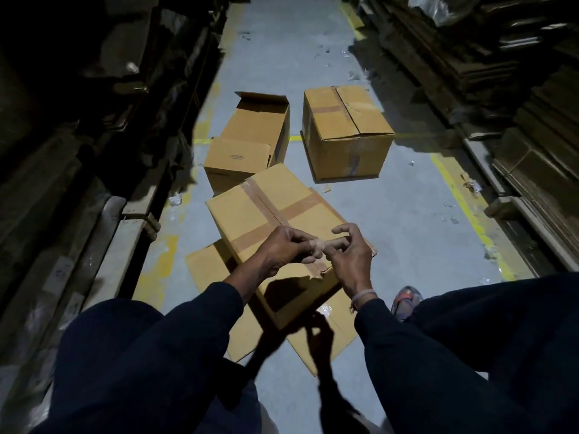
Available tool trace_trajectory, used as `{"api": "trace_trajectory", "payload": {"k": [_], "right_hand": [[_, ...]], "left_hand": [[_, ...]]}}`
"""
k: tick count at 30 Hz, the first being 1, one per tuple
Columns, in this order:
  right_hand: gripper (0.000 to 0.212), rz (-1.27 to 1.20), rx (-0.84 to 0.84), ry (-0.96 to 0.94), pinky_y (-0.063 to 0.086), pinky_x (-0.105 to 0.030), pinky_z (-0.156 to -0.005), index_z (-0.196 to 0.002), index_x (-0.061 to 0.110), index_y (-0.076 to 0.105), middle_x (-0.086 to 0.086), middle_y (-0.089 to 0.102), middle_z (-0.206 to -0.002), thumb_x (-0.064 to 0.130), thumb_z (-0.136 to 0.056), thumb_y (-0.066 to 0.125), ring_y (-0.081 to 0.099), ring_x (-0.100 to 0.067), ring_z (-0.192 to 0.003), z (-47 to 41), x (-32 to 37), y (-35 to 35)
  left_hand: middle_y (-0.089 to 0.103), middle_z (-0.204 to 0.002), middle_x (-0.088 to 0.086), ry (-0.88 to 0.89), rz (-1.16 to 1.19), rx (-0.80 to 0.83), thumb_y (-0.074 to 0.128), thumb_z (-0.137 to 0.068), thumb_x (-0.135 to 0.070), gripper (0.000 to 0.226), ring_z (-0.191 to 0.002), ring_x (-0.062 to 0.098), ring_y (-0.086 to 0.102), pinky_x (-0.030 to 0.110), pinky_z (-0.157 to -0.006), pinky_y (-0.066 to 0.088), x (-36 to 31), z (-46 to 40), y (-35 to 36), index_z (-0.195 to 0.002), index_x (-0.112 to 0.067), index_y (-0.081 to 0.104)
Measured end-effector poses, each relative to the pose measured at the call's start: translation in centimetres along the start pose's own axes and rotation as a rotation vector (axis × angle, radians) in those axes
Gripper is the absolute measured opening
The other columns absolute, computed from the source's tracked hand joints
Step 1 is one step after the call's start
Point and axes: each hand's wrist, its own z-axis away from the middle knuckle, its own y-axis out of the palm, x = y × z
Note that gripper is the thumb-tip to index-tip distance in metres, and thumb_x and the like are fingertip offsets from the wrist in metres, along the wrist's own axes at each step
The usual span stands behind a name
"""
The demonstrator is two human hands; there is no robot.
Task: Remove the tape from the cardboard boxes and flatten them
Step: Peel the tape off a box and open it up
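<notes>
A closed cardboard box (269,214) with crossed brown tape on its top lies right in front of me, on a flattened box (316,346). Above its near edge my left hand (289,249) and my right hand (347,255) meet, and both pinch a small clear piece of tape (319,244) between their fingertips. Farther off stand an open box (250,142) with raised flaps on the left and a taped, closed box (344,133) on the right.
I am in a narrow aisle with a grey floor (407,220) and yellow lines. Dark stacks of flattened cardboard (507,89) line the right side, dark racks (94,120) the left. Bits of tape litter the floor. My foot (405,302) rests at the right.
</notes>
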Motion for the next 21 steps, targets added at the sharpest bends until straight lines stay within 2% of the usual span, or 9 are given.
{"api": "trace_trajectory", "payload": {"k": [2, 4, 6, 8, 10, 14, 16, 18, 21], "right_hand": [[0.029, 0.066, -0.019, -0.042, 0.053, -0.049, -0.095, -0.098, 0.029, 0.061, 0.002, 0.07, -0.069, 0.011, -0.085, 0.079, 0.068, -0.011, -0.07, 0.0, -0.2, 0.5], [0.021, 0.116, -0.033, -0.076, 0.058, -0.045, -0.088, -0.093, 0.027, 0.069, 0.005, 0.072, -0.075, 0.009, -0.085, 0.078, 0.069, -0.007, -0.077, 0.0, 0.0, 0.8], [0.013, 0.1, -0.017, -0.08, 0.061, -0.035, -0.08, -0.092, 0.019, 0.077, 0.004, 0.076, -0.084, 0.007, -0.088, 0.076, 0.071, -0.006, -0.079, 0.0, 0.2, 1.0], [0.015, 0.011, 0.016, -0.034, 0.063, -0.032, -0.08, -0.098, 0.015, 0.08, 0.002, 0.079, -0.091, 0.004, -0.092, 0.072, 0.075, -0.012, -0.084, 0.0, 0.4, 1.1], [0.021, -0.067, 0.051, 0.012, 0.062, -0.032, -0.088, -0.108, 0.013, 0.08, 0.0, 0.079, -0.103, 0.002, -0.094, 0.069, 0.076, -0.014, -0.095, 0.0, 0.6, 1.2], [0.031, 0.024, 0.096, -0.097, 0.059, -0.024, -0.088, -0.119, 0.018, 0.078, 0.004, 0.074, -0.115, 0.016, -0.088, 0.082, 0.073, -0.006, -0.1, -0.2, 0.7, 1.0], [0.035, 0.028, 0.133, -0.143, 0.059, -0.022, -0.087, -0.119, 0.016, 0.077, 0.002, 0.073, -0.112, 0.015, -0.085, 0.085, 0.072, -0.008, -0.099, 0.0, 0.9, 1.1], [0.027, 0.073, 0.118, -0.185, 0.059, -0.023, -0.084, -0.112, 0.016, 0.08, 0.002, 0.074, -0.105, 0.017, -0.085, 0.085, 0.072, -0.008, -0.095, 0.0, 1.1, 1.0], [0.01, 0.132, 0.099, -0.203, 0.061, -0.032, -0.082, -0.097, 0.015, 0.082, 0.0, 0.075, -0.097, 0.014, -0.087, 0.082, 0.072, -0.014, -0.09, -0.8, 1.0, 0.2]], "left_hand": [[0.079, -0.083, 0.012, 0.063, -0.293, -0.054, 0.076, -0.095, -0.021, 0.022, -0.081, 0.019, 0.078, 0.03, -0.072, 0.063, -0.4, 0.1, 0.4, -0.11, -0.005, 0.077], [0.077, -0.073, -0.001, 0.136, -0.631, -0.163, 0.076, -0.094, -0.034, 0.02, -0.067, 0.006, 0.073, 0.026, -0.064, 0.058, -0.7, 0.1, 0.9, -0.103, -0.015, 0.077], [0.075, -0.075, -0.005, 0.188, -0.703, -0.242, 0.074, -0.095, -0.036, 0.018, -0.066, 0.006, 0.07, 0.029, -0.065, 0.059, -0.5, -0.1, 0.9, -0.093, -0.019, 0.077], [0.076, -0.079, -0.002, 0.197, -0.532, -0.268, 0.073, -0.095, -0.028, 0.014, -0.071, 0.014, 0.073, 0.037, -0.07, 0.064, 0.0, -0.4, 0.0, -0.088, -0.016, 0.077], [0.078, -0.08, 0.007, 0.15, -0.289, -0.278, 0.071, -0.097, -0.015, 0.012, -0.076, 0.021, 0.077, 0.039, -0.074, 0.066, 0.5, -0.6, -0.6, -0.089, -0.009, 0.076], [0.075, -0.089, 0.029, 0.017, 0.057, -0.285, 0.073, -0.093, 0.001, 0.01, -0.081, 0.033, 0.076, 0.039, -0.078, 0.065, 0.2, -0.3, -0.6, -0.099, 0.01, 0.072], [0.075, -0.092, 0.03, -0.025, 0.124, -0.31, 0.082, -0.085, 0.0, 0.024, -0.081, 0.035, 0.075, 0.044, -0.08, 0.065, -0.3, -0.2, -0.7, -0.103, 0.008, 0.07], [0.075, -0.093, 0.029, -0.05, 0.113, -0.296, 0.086, -0.082, -0.003, 0.03, -0.083, 0.036, 0.076, 0.045, -0.08, 0.066, -0.5, -0.1, -0.9, -0.106, 0.007, 0.07], [0.076, -0.097, 0.028, -0.074, 0.108, -0.101, 0.073, -0.094, -0.002, 0.019, -0.094, 0.034, 0.077, 0.035, -0.081, 0.065, -0.7, 0.2, -1.1, -0.109, 0.011, 0.071]]}}
